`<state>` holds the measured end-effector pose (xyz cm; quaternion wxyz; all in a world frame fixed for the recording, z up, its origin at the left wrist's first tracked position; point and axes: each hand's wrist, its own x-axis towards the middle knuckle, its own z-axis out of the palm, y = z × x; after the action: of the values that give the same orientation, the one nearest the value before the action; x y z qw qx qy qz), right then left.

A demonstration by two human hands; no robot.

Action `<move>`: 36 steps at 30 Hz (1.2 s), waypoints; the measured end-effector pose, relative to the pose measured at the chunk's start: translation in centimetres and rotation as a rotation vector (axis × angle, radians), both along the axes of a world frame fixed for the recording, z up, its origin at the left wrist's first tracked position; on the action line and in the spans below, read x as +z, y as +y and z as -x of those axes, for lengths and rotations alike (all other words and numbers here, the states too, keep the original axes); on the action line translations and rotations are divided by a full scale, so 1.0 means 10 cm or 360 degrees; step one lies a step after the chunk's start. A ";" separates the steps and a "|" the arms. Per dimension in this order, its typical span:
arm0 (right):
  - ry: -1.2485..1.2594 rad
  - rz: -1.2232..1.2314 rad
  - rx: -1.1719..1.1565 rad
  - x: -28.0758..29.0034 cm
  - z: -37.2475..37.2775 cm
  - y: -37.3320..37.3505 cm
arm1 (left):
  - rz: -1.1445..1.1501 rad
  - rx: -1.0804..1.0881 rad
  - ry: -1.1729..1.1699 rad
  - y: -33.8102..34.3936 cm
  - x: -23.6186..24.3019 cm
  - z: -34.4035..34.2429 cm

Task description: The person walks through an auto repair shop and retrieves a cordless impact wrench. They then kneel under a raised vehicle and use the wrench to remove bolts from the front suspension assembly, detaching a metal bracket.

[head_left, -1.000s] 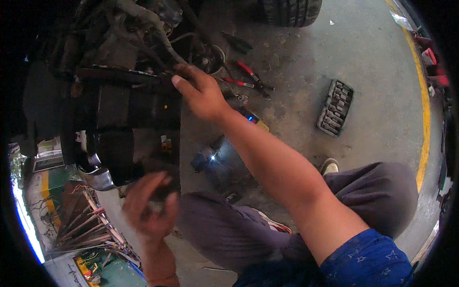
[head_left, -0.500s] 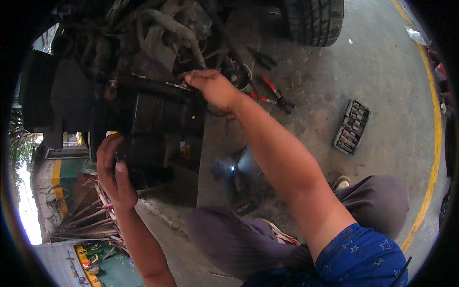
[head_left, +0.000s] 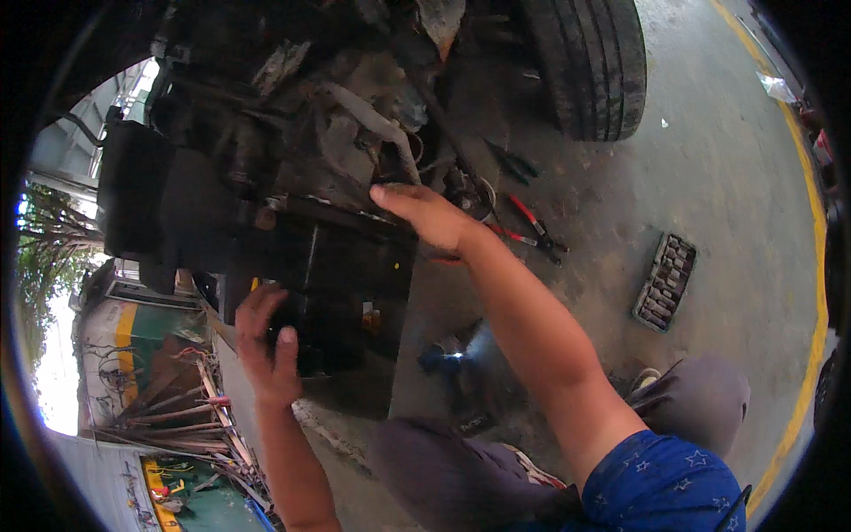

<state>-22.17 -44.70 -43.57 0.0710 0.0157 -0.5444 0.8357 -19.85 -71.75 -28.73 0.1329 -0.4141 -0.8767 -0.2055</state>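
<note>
- The left hand [head_left: 269, 348] presses its fingers and thumb around the lower near edge of a black box-shaped part [head_left: 350, 293] under the vehicle, a loose, wide hold that seems to be there to steady or bear the part's weight rather than to clamp it.
- Between the two forearms, below the part, a small work lamp [head_left: 450, 359] lies on the concrete floor [head_left: 727, 177] and shines upward, placed, it seems, to light the dark underside.
- The right hand [head_left: 425, 215] reaches up and over the top edge of the same black part, palm down, fingers stretched toward the hoses and pipes [head_left: 377, 124]; whether it grips anything cannot be told, since the fingertips are hidden against the metal.
- Just right of that hand, red-handled pliers [head_left: 530, 232] lie on the floor, close enough to grab.
- Further right sits an open socket tray [head_left: 665, 282].
- Beyond the right hand stands a tyre [head_left: 589, 62].
</note>
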 end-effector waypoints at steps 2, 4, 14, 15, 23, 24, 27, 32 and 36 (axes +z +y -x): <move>0.0020 -0.0299 -0.0267 0.08 -0.06 -0.06 | -0.0069 -0.0018 -0.0022 0.04 -0.03 0.00; -0.0085 -0.0508 -0.0304 0.21 -0.11 -0.05 | -0.0001 0.0018 0.0010 0.06 0.02 -0.02; -0.0402 -0.0506 -0.0733 0.09 0.04 -0.05 | 0.0013 0.0021 0.0101 0.11 0.02 -0.09; -0.0339 -0.0522 -0.0662 0.14 0.05 -0.09 | 0.0005 0.0015 0.0119 0.11 0.03 -0.07; -0.0021 0.0094 -0.0112 -0.74 -0.02 0.03 | -0.0086 -0.0054 0.0111 0.01 -0.08 0.00; -0.0019 -0.0074 -0.0137 -0.85 0.03 0.00 | -0.0079 -0.0075 0.0122 0.02 -0.08 0.00; -0.0079 -0.0392 -0.0164 -1.01 0.08 -0.15 | -0.0072 -0.0053 0.0102 0.00 -0.07 -0.01; -0.0346 -0.0713 -0.0253 -0.95 0.12 -0.51 | -0.0050 -0.0056 0.0126 0.00 -0.08 -0.01; -0.0415 -0.0590 -0.0117 -0.97 -0.04 -0.84 | 0.0023 -0.0010 0.0165 -0.01 -0.04 -0.04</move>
<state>-21.75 -53.07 -53.23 0.0264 -0.0995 -0.6933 0.7132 -19.46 -71.87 -29.12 0.1745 -0.4280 -0.8688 -0.1778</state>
